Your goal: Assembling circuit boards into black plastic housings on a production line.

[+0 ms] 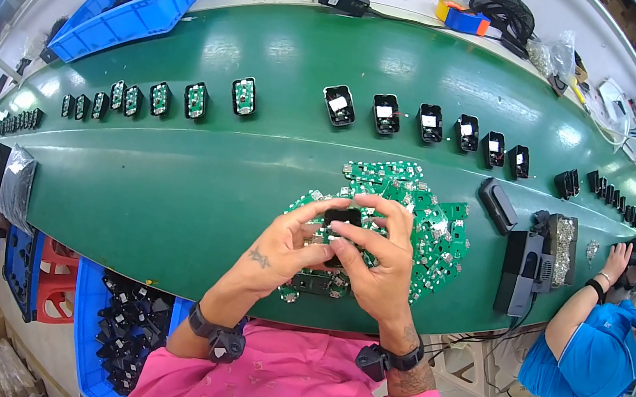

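Head view: both hands around black housing.

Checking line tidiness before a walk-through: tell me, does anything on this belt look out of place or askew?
Mostly orderly: the black housings sit in a spaced row. The green circuit boards lie in a loose, overlapping heap beside both hands, left hand and right hand, which hold one small black housing. Nothing looks damaged.

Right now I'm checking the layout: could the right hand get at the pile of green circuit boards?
Probably yes. The right hand already sits over the near edge of the pile of green circuit boards, with nothing between them, though it and the left hand hold a small black housing.
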`<state>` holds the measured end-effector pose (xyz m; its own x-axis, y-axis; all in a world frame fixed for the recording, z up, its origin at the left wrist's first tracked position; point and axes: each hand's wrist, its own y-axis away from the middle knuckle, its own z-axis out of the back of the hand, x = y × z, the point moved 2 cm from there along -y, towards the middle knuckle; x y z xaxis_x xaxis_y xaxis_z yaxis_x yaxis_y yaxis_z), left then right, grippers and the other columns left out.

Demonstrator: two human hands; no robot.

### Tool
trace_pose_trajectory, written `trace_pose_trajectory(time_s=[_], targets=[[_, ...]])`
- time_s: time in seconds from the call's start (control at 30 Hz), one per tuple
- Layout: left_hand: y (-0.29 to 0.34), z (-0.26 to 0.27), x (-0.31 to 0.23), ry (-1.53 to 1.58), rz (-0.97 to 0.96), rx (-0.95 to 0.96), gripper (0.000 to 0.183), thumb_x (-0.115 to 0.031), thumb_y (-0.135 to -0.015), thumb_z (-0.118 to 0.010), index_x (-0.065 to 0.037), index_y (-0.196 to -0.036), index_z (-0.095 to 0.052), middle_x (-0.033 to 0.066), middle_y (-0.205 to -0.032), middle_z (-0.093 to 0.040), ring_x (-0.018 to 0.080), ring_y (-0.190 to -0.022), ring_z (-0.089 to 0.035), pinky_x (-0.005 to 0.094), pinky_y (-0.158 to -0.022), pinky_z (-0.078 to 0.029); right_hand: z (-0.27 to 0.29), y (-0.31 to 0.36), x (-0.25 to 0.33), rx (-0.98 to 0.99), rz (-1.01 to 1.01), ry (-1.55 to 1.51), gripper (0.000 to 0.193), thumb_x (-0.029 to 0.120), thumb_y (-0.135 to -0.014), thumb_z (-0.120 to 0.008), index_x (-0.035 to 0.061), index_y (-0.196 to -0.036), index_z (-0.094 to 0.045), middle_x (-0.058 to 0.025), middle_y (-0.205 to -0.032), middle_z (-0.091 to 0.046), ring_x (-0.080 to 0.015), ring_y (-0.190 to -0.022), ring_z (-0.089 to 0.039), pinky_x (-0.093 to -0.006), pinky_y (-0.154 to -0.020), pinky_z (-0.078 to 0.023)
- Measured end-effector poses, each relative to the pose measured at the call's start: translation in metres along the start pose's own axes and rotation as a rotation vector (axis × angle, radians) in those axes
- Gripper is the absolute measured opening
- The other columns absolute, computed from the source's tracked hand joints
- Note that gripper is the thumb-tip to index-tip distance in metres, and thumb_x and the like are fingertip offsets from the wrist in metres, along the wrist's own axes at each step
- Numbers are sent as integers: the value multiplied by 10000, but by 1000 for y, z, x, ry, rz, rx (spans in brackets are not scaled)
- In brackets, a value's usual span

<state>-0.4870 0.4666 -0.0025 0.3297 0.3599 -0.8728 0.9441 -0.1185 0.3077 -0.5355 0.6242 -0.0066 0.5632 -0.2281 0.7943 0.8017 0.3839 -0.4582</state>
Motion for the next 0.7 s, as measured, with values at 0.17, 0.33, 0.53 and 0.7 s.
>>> trace_pose_trajectory(time_s=[0.17,0.33,0.53,0.7], targets=[[0,-7,2,-28,34,38,554,-35,-932,-596,-67,-1461,-438,113,-1272,-598,175,-1155,-593,333,-907,-565,-1,3,-8,65,-29,-79,116,130,-827,-760,87,-934,-757,-96,-1272,-610,-275,-1173,-514,-395,-933,-441],[3,-11,11,-161,-236,-83,589,40,-922,-574,-54,-1482,-416,110,-1303,-581,154,-1130,-603,291,-892,-548,-4,13,-3,-119,-168,-169,77,100,-888,-705,42,-938,-701,-114,-1141,-608,-230,-1071,-543,-365,-873,-459],[10,-17,3,-337,-375,-272,576,81,-907,-563,-31,-1461,-454,132,-1276,-621,144,-1074,-631,285,-896,-530,2,9,15,-41,-21,30,52,35,-841,-693,21,-881,-663,-114,-862,-588,-288,-797,-577,-402,-657,-461],[18,-17,-10,-426,-399,-222,569,87,-893,-566,-60,-1439,-502,137,-1270,-638,163,-1073,-642,308,-893,-552,16,-3,14,174,-22,-36,51,18,-834,-685,13,-851,-638,-116,-762,-581,-304,-684,-597,-400,-599,-462]])
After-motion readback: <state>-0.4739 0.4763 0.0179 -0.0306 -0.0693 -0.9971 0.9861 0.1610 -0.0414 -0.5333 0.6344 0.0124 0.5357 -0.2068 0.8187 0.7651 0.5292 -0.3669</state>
